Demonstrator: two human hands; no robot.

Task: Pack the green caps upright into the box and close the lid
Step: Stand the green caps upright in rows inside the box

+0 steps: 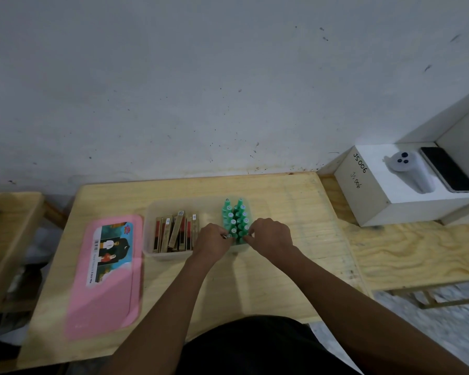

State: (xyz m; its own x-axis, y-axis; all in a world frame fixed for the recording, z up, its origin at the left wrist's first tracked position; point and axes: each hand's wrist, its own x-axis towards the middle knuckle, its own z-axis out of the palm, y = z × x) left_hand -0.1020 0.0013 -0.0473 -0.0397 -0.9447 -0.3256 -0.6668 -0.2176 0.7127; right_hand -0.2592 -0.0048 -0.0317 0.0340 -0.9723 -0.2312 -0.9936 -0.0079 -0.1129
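One pale wooden table [268,190] with a grainy plywood top carries everything; places below are relative to the box. The box [173,256], a shallow translucent plastic tub with rounded corners, sits mid-table. Left of it, well apart from its wall, lies the flat pink lid [76,315], smooth, rounded rectangle, printed label on top. Inside the box, left half: slim brown and red cardboard packs [175,231] standing on edge, one leaning. Right half: green caps [234,217], small glossy plastic cylinders with white dots on top, standing upright in two tight rows. Left hand [211,240] and right hand [272,234] meet at the near end of the rows, fingertips pinched on the nearest caps; whether they squeeze one cap or several, cannot tell. Risk, as a judgement: caps are narrow and tall, so a sideways nudge could topple a row domino-style; any cap standing proud could stop the lid seating; the leaning pack could do the same.
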